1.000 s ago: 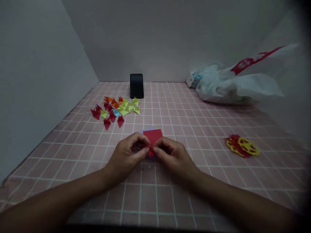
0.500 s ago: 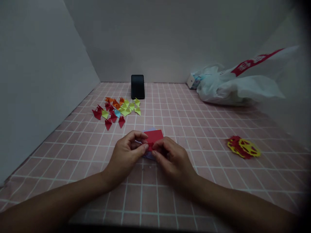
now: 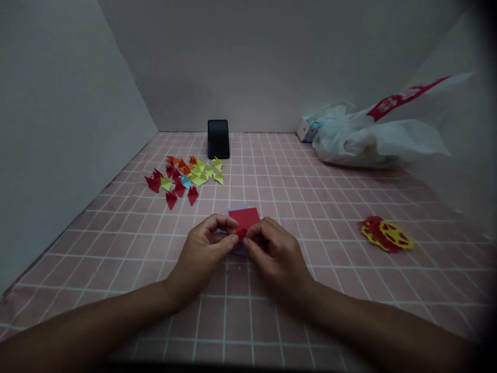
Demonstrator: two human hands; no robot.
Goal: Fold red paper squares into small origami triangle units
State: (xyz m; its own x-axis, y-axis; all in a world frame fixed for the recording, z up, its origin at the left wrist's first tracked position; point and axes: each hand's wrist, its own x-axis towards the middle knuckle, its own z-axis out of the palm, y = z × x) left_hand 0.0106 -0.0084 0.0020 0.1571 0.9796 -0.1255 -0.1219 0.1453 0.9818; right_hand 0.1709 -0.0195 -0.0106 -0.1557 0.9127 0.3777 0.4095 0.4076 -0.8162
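Observation:
A small folded piece of red paper (image 3: 241,233) is pinched between my two hands at the middle of the table. My left hand (image 3: 207,252) grips its left side between thumb and fingers. From the right, my right hand (image 3: 276,252) pinches the other side with thumb and forefinger. Right behind and under the folded piece lies a stack of square paper, with a red sheet (image 3: 245,215) on top and pale purple paper showing at its edges. My fingers hide part of the folded piece and of the stack.
Several small origami figures (image 3: 198,177) in red, orange, yellow and blue lie at the left. A black phone (image 3: 218,139) stands behind them. Red and yellow cut-out shapes (image 3: 388,234) lie at the right. A white plastic bag (image 3: 373,142) and a small box (image 3: 306,129) sit at the back right.
The view has shifted slightly. Both hands stay at the same place, and the folded red piece between my fingertips shows a little more, with a small pointed shape.

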